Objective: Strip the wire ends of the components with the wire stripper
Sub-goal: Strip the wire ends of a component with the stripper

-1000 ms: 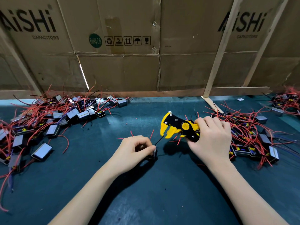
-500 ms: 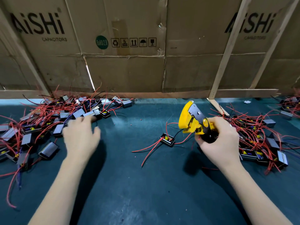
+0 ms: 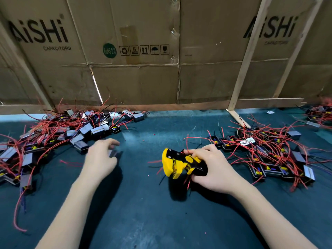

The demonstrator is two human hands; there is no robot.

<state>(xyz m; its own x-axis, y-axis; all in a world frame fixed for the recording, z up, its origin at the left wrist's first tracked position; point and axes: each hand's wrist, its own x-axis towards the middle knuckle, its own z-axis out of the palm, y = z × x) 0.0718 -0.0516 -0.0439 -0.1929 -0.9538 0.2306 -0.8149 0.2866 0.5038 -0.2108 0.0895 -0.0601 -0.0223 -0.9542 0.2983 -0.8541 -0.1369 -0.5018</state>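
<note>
My right hand [image 3: 213, 169] grips the yellow and black wire stripper [image 3: 179, 164] low over the dark green table [image 3: 143, 203], its jaws pointing left. Loose red wires [image 3: 186, 141] lie around and under the tool. My left hand [image 3: 100, 159] hovers left of centre, motion-blurred, with its fingers curled round a small grey component [image 3: 115, 153]. A heap of components with red wires [image 3: 62, 133] covers the table's left side, just behind that hand. A second heap [image 3: 269, 153] lies right of my right hand.
A cardboard wall [image 3: 143, 78] with wooden battens closes the back of the table. A wooden strut [image 3: 237, 119] reaches onto the table at back right. A third pile of wired components [image 3: 321, 114] lies at the far right edge.
My left hand let go of the stripped component, reached into the left heap and came back toward the middle with a grey component. My right hand raised the stripper, then lowered it toward the table.
</note>
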